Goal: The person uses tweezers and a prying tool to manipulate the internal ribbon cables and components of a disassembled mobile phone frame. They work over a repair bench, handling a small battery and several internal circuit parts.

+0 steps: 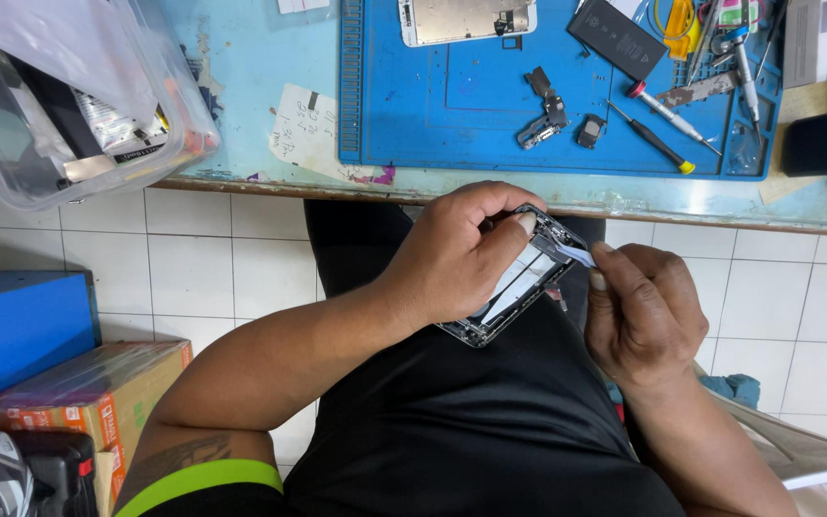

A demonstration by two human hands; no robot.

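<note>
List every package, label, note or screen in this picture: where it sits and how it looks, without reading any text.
Cardboard box: lower left, brown with orange print.
Paper note: workbench edge, beside blue mat, white, handwritten.
Phone screen panel: top of mat, pale rectangle.
Battery: on mat, black rectangle with label.

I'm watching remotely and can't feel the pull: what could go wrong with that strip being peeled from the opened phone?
The right hand pinches a thin white strip stretched from the opened phone body; it may snap and leave a piece stuck inside. The left hand holds the phone over the lap, off the blue mat, so a slip could drop it onto the tiled floor.
</note>
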